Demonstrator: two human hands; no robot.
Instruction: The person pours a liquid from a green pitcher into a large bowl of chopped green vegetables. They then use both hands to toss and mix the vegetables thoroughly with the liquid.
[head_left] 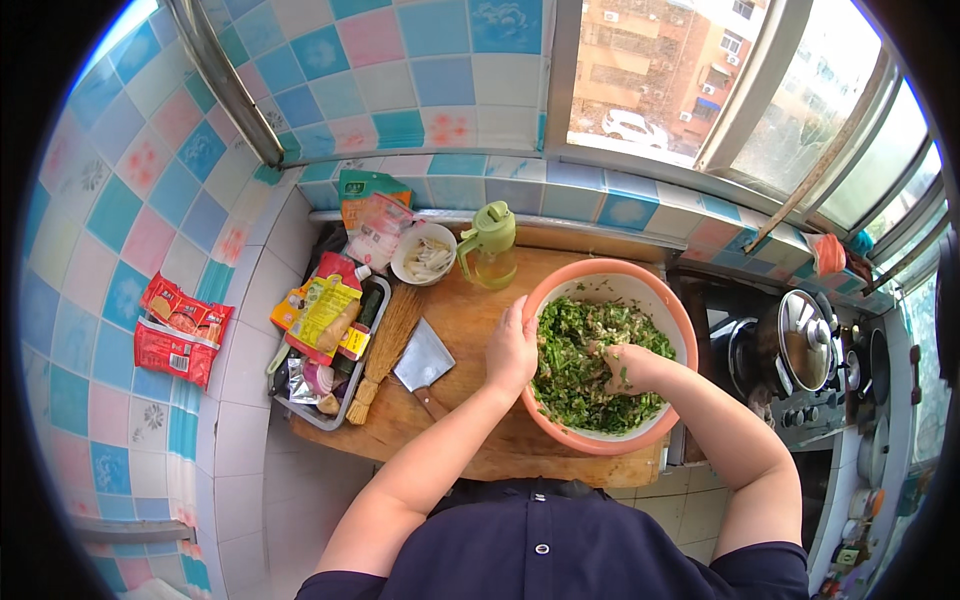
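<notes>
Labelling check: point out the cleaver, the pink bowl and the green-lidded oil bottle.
cleaver point(424, 357), head view, middle of the flat blade.
pink bowl point(600, 274), head view, far rim.
green-lidded oil bottle point(493, 266), head view, clear lower body.

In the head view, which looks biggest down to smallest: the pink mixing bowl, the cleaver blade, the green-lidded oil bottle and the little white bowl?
1. Pink mixing bowl, by far the largest, with the left hand on its rim.
2. Green-lidded oil bottle, cleaver blade and little white bowl: these three look much alike in size, so I won't rank them.

Wooden board point(470, 320): basin point(680, 320), cleaver point(423, 358), oil jug point(490, 245), whisk point(385, 345).
</notes>
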